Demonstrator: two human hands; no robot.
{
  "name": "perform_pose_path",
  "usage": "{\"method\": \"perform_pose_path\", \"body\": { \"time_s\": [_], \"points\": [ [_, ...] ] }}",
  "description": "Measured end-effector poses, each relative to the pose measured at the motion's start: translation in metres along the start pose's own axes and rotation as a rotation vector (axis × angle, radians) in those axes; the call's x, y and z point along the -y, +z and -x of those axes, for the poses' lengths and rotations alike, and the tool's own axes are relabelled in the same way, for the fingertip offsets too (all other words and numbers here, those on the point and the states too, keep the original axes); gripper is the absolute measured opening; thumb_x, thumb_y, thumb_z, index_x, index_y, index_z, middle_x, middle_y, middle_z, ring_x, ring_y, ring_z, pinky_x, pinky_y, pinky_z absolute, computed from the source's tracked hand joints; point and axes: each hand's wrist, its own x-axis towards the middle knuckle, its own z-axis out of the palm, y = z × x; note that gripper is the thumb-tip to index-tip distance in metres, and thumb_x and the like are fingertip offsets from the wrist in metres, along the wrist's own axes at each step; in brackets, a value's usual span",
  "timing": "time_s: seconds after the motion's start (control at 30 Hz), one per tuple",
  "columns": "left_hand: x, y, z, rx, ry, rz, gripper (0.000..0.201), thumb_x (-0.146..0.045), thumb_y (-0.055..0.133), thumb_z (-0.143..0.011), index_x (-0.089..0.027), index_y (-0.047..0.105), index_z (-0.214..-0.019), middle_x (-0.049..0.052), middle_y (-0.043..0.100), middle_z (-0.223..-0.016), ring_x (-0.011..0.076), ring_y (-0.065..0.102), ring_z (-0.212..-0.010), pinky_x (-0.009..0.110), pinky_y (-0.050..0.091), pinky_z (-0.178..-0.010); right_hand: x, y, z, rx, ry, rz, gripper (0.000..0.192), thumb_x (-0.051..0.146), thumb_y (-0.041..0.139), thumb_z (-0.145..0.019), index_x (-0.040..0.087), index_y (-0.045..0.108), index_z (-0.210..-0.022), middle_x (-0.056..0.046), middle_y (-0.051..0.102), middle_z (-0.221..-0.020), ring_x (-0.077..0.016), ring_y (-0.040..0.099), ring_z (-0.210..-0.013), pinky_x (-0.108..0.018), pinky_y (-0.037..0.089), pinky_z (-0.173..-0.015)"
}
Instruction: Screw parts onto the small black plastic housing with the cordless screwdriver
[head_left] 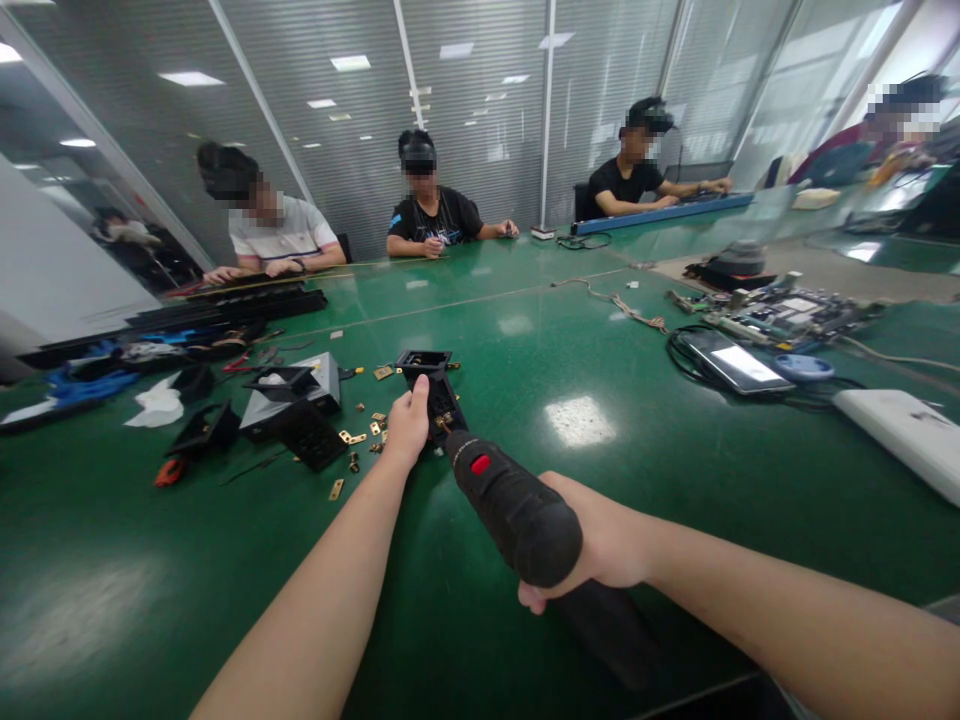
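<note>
My right hand [592,540] is wrapped round the grip of a black cordless drill [517,510] with a red switch on top. The drill's bit points away from me into a black plastic housing [444,400], near brass-coloured parts inside it. Gripping that housing from its left side is my left hand [409,425], thumb on top. A second black frame-like piece [424,360] lies at the housing's far end; whether the two are joined, I cannot tell. Small brass plates [356,438] and screws are scattered just left of my left hand.
To the left are a grey metal box [322,385], a black vented part [309,437] and another black housing [202,430]. On the right lie a phone [735,362], circuit boards [795,308] and a white device [907,435]. Several people sit across the green table [525,320].
</note>
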Motion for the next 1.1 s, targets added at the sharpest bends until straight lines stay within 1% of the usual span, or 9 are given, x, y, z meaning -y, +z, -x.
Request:
{"method": "perform_pose_path", "body": {
  "time_s": [0.1,0.2,0.33,0.47,0.63,0.83,1.0,1.1],
  "points": [
    [0.0010,0.0000,-0.0008,0.011,-0.011,-0.007,0.083,-0.105,0.054,-0.083,-0.023,0.060,-0.069,0.004,0.060,-0.066,0.0248,0.061,-0.076,0.036,0.049,-0.072,-0.0014,-0.0011,0.0000,0.021,-0.018,0.016,0.043,0.035,0.110,-0.055,0.016,0.075,-0.073,-0.003,0.079,-0.071,-0.0205,0.077,-0.066,-0.030,0.063,-0.068],
    [0.0019,-0.0003,-0.0010,0.018,-0.001,0.002,0.084,-0.106,0.054,-0.082,-0.023,0.060,-0.069,0.004,0.062,-0.067,0.0251,0.062,-0.076,0.036,0.049,-0.073,-0.0021,-0.0021,0.0003,0.017,-0.014,-0.003,0.046,0.036,0.110,-0.055,0.016,0.074,-0.075,-0.003,0.078,-0.073,-0.0212,0.078,-0.068,-0.030,0.063,-0.067],
    [0.0022,-0.0007,-0.0007,0.021,-0.006,0.001,0.083,-0.106,0.054,-0.082,-0.023,0.060,-0.069,0.004,0.062,-0.067,0.0248,0.062,-0.075,0.036,0.049,-0.072,-0.0011,-0.0019,0.0009,0.021,-0.005,0.017,0.044,0.037,0.110,-0.056,0.016,0.075,-0.073,-0.004,0.079,-0.073,-0.0220,0.078,-0.070,-0.031,0.063,-0.069],
    [0.0016,-0.0004,-0.0001,0.015,0.000,0.011,0.083,-0.105,0.055,-0.082,-0.024,0.060,-0.069,0.004,0.061,-0.066,0.0253,0.062,-0.075,0.036,0.050,-0.072,0.0005,-0.0013,0.0011,0.010,0.005,0.021,0.045,0.037,0.111,-0.054,0.016,0.075,-0.071,-0.004,0.079,-0.072,-0.0211,0.077,-0.069,-0.030,0.062,-0.068],
    [0.0015,0.0005,0.0002,0.013,-0.012,0.029,0.082,-0.105,0.056,-0.080,-0.024,0.060,-0.069,0.004,0.061,-0.066,0.0254,0.062,-0.076,0.036,0.049,-0.072,-0.0009,-0.0019,0.0004,0.026,-0.027,-0.009,0.044,0.036,0.110,-0.056,0.016,0.073,-0.069,-0.003,0.078,-0.071,-0.0192,0.076,-0.066,-0.028,0.062,-0.065],
    [0.0023,-0.0003,-0.0010,0.011,-0.010,0.002,0.082,-0.105,0.055,-0.082,-0.024,0.060,-0.069,0.003,0.060,-0.065,0.0249,0.061,-0.075,0.036,0.049,-0.073,-0.0041,-0.0026,0.0005,0.022,-0.036,-0.033,0.044,0.033,0.111,-0.056,0.016,0.072,-0.069,-0.003,0.078,-0.072,-0.0180,0.075,-0.065,-0.027,0.062,-0.065],
    [-0.0001,-0.0008,-0.0011,0.007,-0.005,-0.011,0.081,-0.103,0.055,-0.084,-0.024,0.060,-0.070,0.004,0.061,-0.066,0.0250,0.061,-0.076,0.036,0.048,-0.073,-0.0076,-0.0036,-0.0020,0.033,-0.037,-0.056,0.045,0.032,0.111,-0.054,0.016,0.073,-0.072,-0.004,0.078,-0.072,-0.0199,0.077,-0.067,-0.027,0.062,-0.064],
    [0.0008,-0.0009,-0.0014,0.008,-0.008,-0.021,0.081,-0.103,0.054,-0.083,-0.024,0.059,-0.070,0.004,0.060,-0.067,0.0249,0.060,-0.076,0.036,0.046,-0.073,-0.0068,-0.0032,-0.0024,0.045,-0.038,-0.060,0.045,0.032,0.111,-0.054,0.016,0.073,-0.070,-0.003,0.078,-0.072,-0.0194,0.076,-0.067,-0.028,0.062,-0.064]
  ]
}}
